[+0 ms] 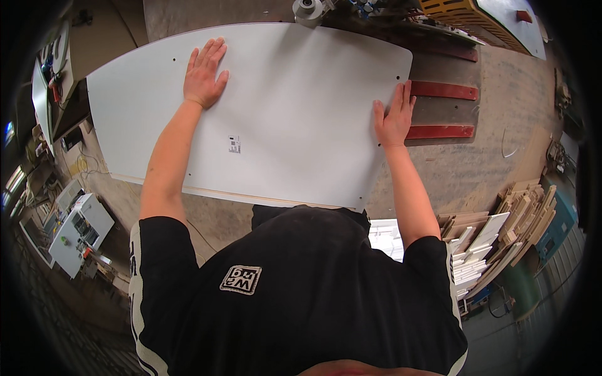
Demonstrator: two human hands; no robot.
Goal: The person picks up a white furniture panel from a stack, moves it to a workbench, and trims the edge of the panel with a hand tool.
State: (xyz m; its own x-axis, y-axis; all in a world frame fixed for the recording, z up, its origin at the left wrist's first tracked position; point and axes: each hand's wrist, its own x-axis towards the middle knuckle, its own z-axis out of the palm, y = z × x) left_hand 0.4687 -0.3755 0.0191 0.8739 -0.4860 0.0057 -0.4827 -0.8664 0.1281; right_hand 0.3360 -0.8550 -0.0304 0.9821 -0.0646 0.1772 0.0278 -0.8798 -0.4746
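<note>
A large white panel (295,113) lies flat in front of me, with small dark holes near its edges and a printed label (234,145) on its face. My left hand (205,74) rests flat on its far left part, fingers stretched forward and thumb apart. At the panel's right edge lies my right hand (394,118), palm down, with its fingers straight and the thumb spread. Neither hand grips anything. The panel's near edge reaches my body, and a strip of its layered brown edge shows there.
Dark red strips (442,91) run along the table (445,113) to the right. A round grey machine part (308,10) stands at the panel's far edge. Stacked boards (520,213) lie at the lower right, a white workbench (81,235) at the lower left, and a yellow slatted frame (461,19) far right.
</note>
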